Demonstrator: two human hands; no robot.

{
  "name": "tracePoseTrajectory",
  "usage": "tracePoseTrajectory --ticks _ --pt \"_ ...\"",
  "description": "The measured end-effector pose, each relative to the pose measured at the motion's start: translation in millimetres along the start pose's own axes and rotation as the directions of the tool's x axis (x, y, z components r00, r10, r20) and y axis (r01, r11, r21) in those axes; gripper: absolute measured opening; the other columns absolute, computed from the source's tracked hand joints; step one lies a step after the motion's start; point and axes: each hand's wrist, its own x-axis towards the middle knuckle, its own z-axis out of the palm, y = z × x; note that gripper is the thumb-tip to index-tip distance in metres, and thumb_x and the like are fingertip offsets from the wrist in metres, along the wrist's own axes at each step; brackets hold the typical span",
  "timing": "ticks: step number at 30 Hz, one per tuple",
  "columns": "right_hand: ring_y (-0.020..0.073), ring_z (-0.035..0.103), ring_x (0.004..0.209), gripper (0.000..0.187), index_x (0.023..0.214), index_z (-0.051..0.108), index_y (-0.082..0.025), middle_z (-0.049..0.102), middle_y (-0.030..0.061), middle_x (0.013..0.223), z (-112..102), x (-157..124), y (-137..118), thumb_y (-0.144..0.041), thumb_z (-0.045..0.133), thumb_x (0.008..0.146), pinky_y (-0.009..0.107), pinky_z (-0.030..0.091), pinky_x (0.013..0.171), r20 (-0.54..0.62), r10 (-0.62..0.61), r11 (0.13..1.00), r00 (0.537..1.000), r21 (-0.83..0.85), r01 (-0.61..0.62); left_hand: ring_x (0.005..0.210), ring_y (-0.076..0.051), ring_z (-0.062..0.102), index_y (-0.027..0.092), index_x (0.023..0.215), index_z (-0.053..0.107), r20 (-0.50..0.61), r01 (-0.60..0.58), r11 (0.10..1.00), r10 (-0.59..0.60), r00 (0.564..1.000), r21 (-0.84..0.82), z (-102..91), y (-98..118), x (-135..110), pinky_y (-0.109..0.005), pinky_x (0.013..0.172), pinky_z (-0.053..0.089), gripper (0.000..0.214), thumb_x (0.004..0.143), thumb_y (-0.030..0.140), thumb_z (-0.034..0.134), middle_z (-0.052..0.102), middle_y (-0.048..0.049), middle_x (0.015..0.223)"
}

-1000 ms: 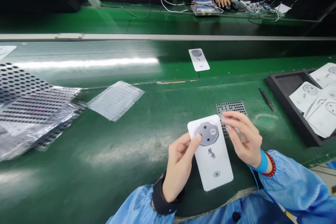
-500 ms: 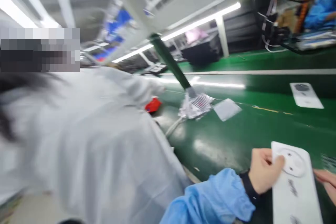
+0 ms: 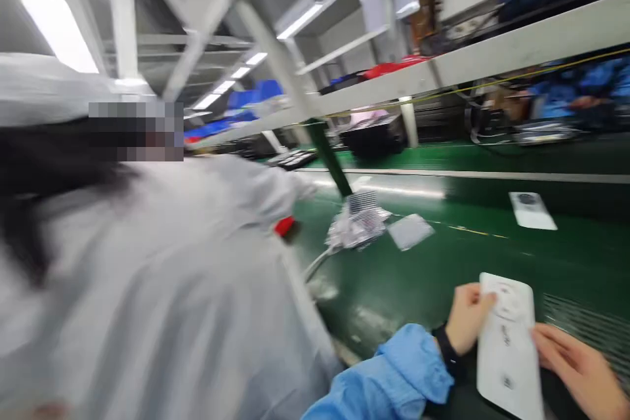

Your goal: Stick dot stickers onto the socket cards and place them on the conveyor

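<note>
Near the lower right, a white rectangular panel [image 3: 512,354] with rounded corners, a round marking near its top and small dark markings below is held up over the green work surface. My left hand [image 3: 466,320], below a blue sleeve and a black wristband, pinches the panel's upper left edge with the thumb on its face. On the opposite side, my right hand [image 3: 578,361] has its fingers closed at the panel's right edge. Motion blur hides the panel's finer print.
A co-worker [image 3: 162,289] in a pale coat fills the left side, close by. On the green bench [image 3: 394,289] lie a similar white panel [image 3: 532,211], crumpled silvery packaging [image 3: 358,223] and a pale square sheet [image 3: 410,231]. A slanted post [image 3: 327,156] rises beyond.
The view has swung, so the bench items sit lower and further left. My hands and the white panel appear further left, and more of my right hand shows.
</note>
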Motion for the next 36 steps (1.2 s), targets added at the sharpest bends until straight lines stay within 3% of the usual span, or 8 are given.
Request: tracePoseTrajectory --ticks 4,9,14,18,22,25,31,36 --pt "0.0159 0.062 0.057 0.044 0.07 0.064 -0.015 0.065 0.004 0.064 -28.7 -11.6 -4.4 -0.058 0.061 0.081 0.025 0.051 0.049 0.173 0.118 0.95 0.978 0.268 -0.162 0.059 -0.015 0.061 0.011 0.074 0.072 0.15 0.008 0.999 -0.015 0.989 0.046 3.4 18.9 -7.7 -0.022 0.053 0.046 0.038 0.056 0.042 0.084 0.072 -0.0053 0.069" --pt "0.0125 0.059 0.052 0.038 0.071 0.063 -0.014 0.062 0.0016 0.057 -49.4 3.4 4.4 -0.05 0.062 0.079 0.023 0.05 0.05 -0.057 0.253 0.947 0.966 0.217 -0.236 0.057 -0.023 0.067 0.011 0.089 0.07 0.276 0.044 0.992 -0.075 0.958 0.119 28.7 19.4 23.0 -0.026 0.048 0.05 0.052 0.055 0.047 0.085 0.073 -0.006 0.066" --pt "0.0114 0.058 0.053 0.039 0.074 0.064 -0.013 0.063 0.0018 0.061 -86.9 -12.8 -0.9 -0.052 0.06 0.079 0.022 0.047 0.05 -0.18 0.271 0.954 0.946 0.182 -0.239 0.068 -0.03 0.071 0.009 0.104 0.064 0.424 -0.022 0.967 -0.091 0.901 0.254 72.7 12.0 16.6 -0.035 0.057 0.057 0.068 0.061 0.059 0.076 0.075 -0.0123 0.081" --pt "0.0112 0.058 0.057 0.039 0.076 0.066 -0.013 0.064 0.0016 0.064 -176.5 -20.7 -5.0 -0.052 0.064 0.079 0.022 0.047 0.054 -0.402 0.271 0.962 0.874 0.075 -0.264 0.094 -0.028 0.069 0.013 0.132 0.047 0.553 -0.317 0.876 0.07 0.83 0.364 90.0 -0.3 17.2 -0.042 0.089 0.053 0.073 0.078 0.061 0.058 0.074 -0.0116 0.099" --pt "0.0112 0.061 0.068 0.03 0.092 0.063 -0.011 0.065 0.0026 0.08 -295.9 -39.9 -0.3 -0.041 0.058 0.092 0.025 0.053 0.065 -0.693 0.284 0.904 0.663 -0.038 -0.426 0.1 -0.028 0.068 0.017 0.116 0.058 0.539 -0.433 0.776 0.146 0.83 0.458 80.5 -20.8 28.4 -0.045 0.097 0.049 0.056 0.078 0.058 0.053 0.073 -0.0121 0.104" --pt "0.0142 0.063 0.081 0.025 0.107 0.06 -0.012 0.063 0.0049 0.099 -352.9 -59.5 11.7 -0.034 0.056 0.095 0.031 0.055 0.072 -0.777 0.336 0.778 0.532 -0.089 -0.622 0.097 -0.029 0.069 0.019 0.102 0.062 0.492 -0.44 0.758 0.182 0.851 0.481 70.6 -34.2 38.6 -0.046 0.095 0.05 0.047 0.075 0.056 0.053 0.074 -0.0114 0.099" --pt "0.0173 0.064 0.09 0.027 0.111 0.06 -0.013 0.063 0.0064 0.108 -369.0 -79.8 33.9 -0.034 0.057 0.094 0.035 0.056 0.079 -0.793 0.409 0.467 0.452 -0.244 -0.85 0.095 -0.03 0.07 0.019 0.096 0.062 0.481 -0.443 0.734 0.18 0.858 0.515 68.7 -32.8 49.8 -0.045 0.091 0.054 0.043 0.072 0.053 0.05 0.075 -0.0112 0.096" --pt "0.0191 0.063 0.096 0.03 0.114 0.059 -0.013 0.062 0.0086 0.111 -360.3 -79.9 41.8 -0.036 0.058 0.094 0.038 0.054 0.084 -0.852 0.354 0.251 0.387 -0.312 -0.916 0.092 -0.029 0.07 0.019 0.091 0.064 0.605 -0.536 0.626 0.126 0.786 0.566 96.4 -13.5 49.5 -0.044 0.088 0.054 0.035 0.075 0.045 0.047 0.075 -0.0104 0.096"
